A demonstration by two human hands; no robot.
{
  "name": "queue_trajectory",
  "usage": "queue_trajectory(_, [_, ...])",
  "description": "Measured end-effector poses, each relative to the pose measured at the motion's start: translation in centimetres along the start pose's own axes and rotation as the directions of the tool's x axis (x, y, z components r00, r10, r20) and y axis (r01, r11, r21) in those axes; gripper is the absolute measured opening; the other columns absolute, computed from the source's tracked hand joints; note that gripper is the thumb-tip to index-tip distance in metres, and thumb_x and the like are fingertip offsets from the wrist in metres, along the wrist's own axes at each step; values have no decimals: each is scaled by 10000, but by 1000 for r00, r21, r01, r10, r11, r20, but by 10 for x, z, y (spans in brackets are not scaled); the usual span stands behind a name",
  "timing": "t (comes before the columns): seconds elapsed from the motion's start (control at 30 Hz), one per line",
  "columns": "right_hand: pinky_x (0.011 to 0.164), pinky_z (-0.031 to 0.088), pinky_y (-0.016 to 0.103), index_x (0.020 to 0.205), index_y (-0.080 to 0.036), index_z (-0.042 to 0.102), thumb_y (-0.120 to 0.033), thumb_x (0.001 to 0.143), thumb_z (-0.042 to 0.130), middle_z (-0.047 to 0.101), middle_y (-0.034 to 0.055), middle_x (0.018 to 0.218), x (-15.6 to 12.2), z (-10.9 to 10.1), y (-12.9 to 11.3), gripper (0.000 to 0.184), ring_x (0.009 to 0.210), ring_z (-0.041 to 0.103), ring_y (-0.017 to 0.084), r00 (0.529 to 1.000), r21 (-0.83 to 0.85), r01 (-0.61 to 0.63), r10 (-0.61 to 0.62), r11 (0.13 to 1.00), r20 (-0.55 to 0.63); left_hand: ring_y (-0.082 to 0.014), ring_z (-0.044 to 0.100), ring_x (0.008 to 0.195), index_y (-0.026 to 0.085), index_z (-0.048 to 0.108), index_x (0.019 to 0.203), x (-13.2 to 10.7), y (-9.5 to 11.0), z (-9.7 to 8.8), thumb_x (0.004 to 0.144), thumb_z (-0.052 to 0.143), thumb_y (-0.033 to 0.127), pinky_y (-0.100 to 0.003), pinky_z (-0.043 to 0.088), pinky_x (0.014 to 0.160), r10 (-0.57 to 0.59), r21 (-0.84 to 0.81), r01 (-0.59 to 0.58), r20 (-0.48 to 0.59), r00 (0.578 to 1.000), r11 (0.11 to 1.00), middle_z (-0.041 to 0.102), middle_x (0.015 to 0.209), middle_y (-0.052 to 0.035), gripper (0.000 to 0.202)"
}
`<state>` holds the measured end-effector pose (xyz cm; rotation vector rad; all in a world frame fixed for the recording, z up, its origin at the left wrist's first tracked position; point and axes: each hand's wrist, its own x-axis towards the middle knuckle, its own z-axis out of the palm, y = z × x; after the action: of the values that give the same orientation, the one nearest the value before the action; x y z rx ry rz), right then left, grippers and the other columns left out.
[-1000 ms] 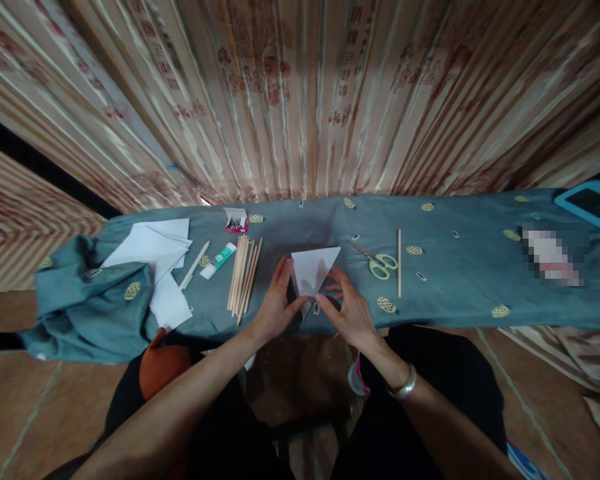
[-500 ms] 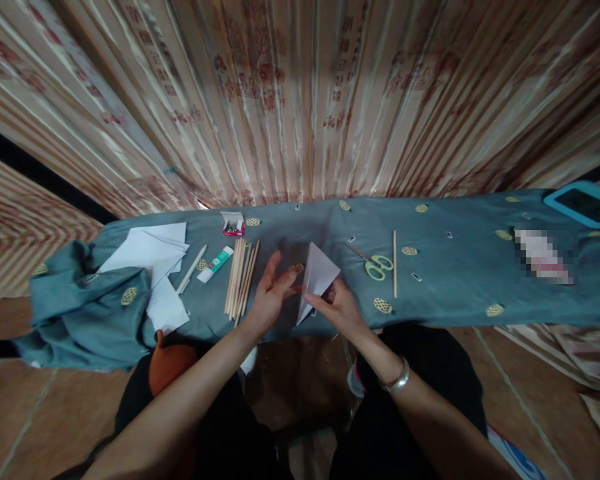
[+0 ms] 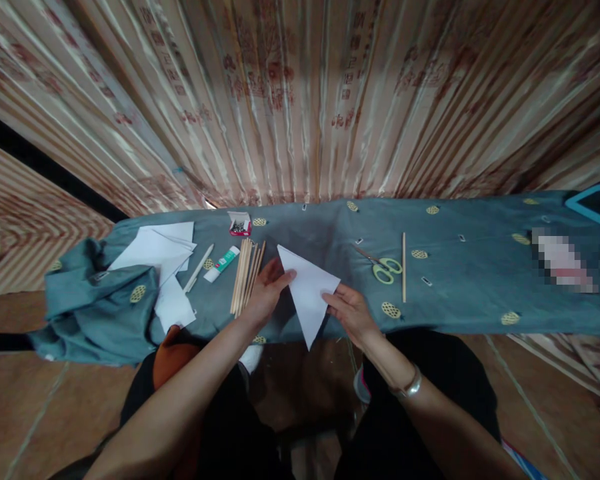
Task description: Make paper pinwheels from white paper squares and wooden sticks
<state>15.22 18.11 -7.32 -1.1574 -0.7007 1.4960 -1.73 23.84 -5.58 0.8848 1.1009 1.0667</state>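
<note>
A white paper folded into a triangle [image 3: 307, 293] lies at the near edge of the table, one point hanging over the edge toward me. My left hand [image 3: 266, 293] rests on its left side, fingers stretched flat on the paper. My right hand [image 3: 353, 313] holds the triangle's right corner, fingers pinched on it. A silver bracelet is on my right wrist. A bundle of wooden sticks [image 3: 246, 277] lies just left of my left hand.
A teal cloth [image 3: 460, 280] covers the long table. On it are loose white sheets [image 3: 155, 257], a glue stick [image 3: 222, 263], a small box of clips [image 3: 240, 225], green-handled scissors [image 3: 383, 265], a single stick [image 3: 404, 267] and a blue-cased tablet [image 3: 597, 203]. A striped curtain hangs behind.
The paper triangle was lifted and turned over, and now lies flat again with a point toward me. Both hands shifted with it.
</note>
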Motion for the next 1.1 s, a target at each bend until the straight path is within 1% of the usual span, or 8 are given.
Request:
queue_trajectory(0.27, [696, 565, 364, 966, -206, 721, -582, 794, 635, 766, 69, 893, 9, -39, -19, 422, 796, 702, 233, 975, -357, 194, -219, 914, -32, -164, 651, 658, 119, 754, 815, -4, 6, 11, 516, 902, 339, -288, 499, 660, -187, -116, 190, 32, 982, 975, 754, 779, -74, 400])
queue_trajectory(0.33, [738, 558, 400, 991, -198, 712, -518, 862, 554, 761, 100, 927, 16, -65, -32, 379, 808, 702, 255, 903, -641, 271, -420, 718, -88, -157, 642, 622, 118, 759, 780, -3, 6, 13, 501, 899, 323, -268, 481, 611, -214, -100, 218, 43, 976, 971, 749, 742, -70, 374])
queue_trajectory(0.43, [913, 496, 466, 1026, -172, 703, -337, 918, 469, 736, 154, 1042, 23, -100, -47, 306, 965, 664, 302, 777, -970, 178, -628, 168, 34, -148, 627, 578, 112, 758, 750, -4, 5, 15, 487, 896, 334, -248, 460, 556, -250, -62, 255, 81, 965, 965, 734, 690, -62, 371])
queue_trajectory(0.7, [828, 496, 481, 1060, -103, 690, -213, 860, 522, 722, 216, 927, 34, -112, -55, 283, 897, 650, 357, 857, -983, -7, -508, -183, 89, -144, 619, 536, 133, 753, 760, -8, -1, 19, 503, 900, 440, -246, 462, 518, -286, 11, 287, 128, 950, 958, 726, 668, -53, 426])
queue_trajectory(0.8, [800, 508, 454, 1060, -138, 705, -235, 839, 573, 740, 174, 915, 33, -104, -59, 275, 870, 678, 332, 868, -998, 14, -495, -57, 41, -142, 618, 532, 139, 752, 743, -5, -2, 19, 475, 906, 455, -241, 463, 515, -263, 16, 263, 113, 958, 965, 720, 656, -46, 442])
queue_trajectory(0.9, [703, 524, 378, 1071, -200, 703, -334, 805, 651, 754, 101, 916, 28, -90, -57, 302, 839, 699, 281, 889, -922, 155, -458, 354, -26, -143, 621, 543, 140, 753, 751, -2, 0, 18, 486, 898, 468, -237, 460, 512, -241, 31, 239, 96, 966, 971, 722, 668, -45, 446])
queue_trajectory(1.0, [484, 443, 256, 1035, -213, 685, -416, 705, 769, 759, 64, 885, 18, -70, -48, 397, 736, 698, 220, 971, -504, 188, -236, 843, -33, -151, 632, 565, 135, 752, 775, 0, 4, 16, 496, 895, 462, -246, 472, 534, -249, 28, 247, 93, 964, 969, 727, 686, -49, 453])
queue_trajectory(1.1, [426, 365, 203, 1072, -213, 684, -402, 636, 853, 764, 57, 871, 8, -51, -38, 505, 671, 691, 177, 999, -88, -28, 30, 996, 21, -156, 632, 570, 126, 747, 787, 3, 9, 15, 497, 899, 447, -259, 478, 547, -267, -1, 268, 98, 959, 963, 734, 703, -61, 458])
